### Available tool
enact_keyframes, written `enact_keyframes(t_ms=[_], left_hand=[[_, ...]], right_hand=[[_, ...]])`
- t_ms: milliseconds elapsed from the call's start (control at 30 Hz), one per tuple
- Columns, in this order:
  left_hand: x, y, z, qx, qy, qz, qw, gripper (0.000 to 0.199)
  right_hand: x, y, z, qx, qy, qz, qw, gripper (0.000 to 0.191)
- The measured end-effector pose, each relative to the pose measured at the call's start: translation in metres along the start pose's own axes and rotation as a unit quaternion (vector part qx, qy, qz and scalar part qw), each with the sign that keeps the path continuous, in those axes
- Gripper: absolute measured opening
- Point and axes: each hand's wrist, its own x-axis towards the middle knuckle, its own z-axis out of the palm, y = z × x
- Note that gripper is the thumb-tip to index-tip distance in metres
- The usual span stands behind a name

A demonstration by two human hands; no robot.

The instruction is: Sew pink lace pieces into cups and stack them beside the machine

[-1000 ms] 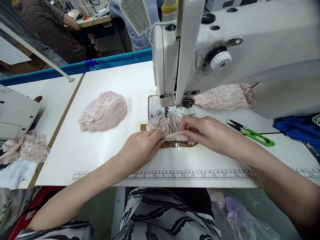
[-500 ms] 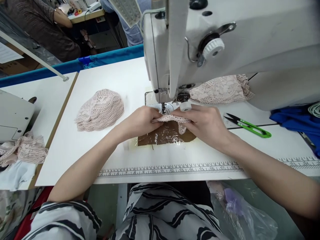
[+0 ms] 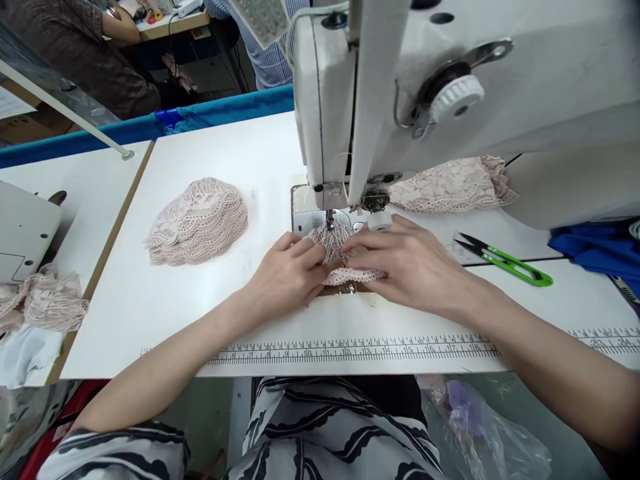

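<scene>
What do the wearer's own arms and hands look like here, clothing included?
The left hand and right hand are ungloved, with no watch or bracelet visible; both forearms are bare. A loose white sleeve with black stripes ends near the left elbow, matching the garment on the torso. Any right sleeve is out of view.

Your lace (image 3: 334, 248) is pale pink with an openwork pattern, and your clothes (image 3: 320, 427) are white with wavy black stripes. Your scissors (image 3: 491, 255) are green and black, your table (image 3: 265, 180) white, its ruler markings (image 3: 327, 352) black.
</scene>
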Motion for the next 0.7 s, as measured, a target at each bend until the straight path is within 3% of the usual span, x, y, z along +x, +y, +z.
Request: enact_keyframes(t_ms=[67,133,267,700], left_hand=[[-0.004,0.008,0.002,0.083,0.030,0.011,0.996,0.018],[-0.008,0.012,0.002,0.110,0.023,0.006,0.994,0.021],[-0.012,0.013,0.002,0.088,-0.008,0.000,0.996,0.028],[-0.011,0.009,0.005,0.061,0.002,-0.012,0.998,0.030]], right_hand=[[-0.001,-0.001,0.002,-0.024,0.011,-0.025,0.999,0.023],[-0.001,-0.002,0.004,-0.033,0.011,-0.034,0.999,0.024],[-0.002,-0.004,0.005,-0.032,0.009,-0.037,0.999,0.028],[-0.001,-0.002,0.009,-0.044,0.031,-0.045,0.998,0.025]])
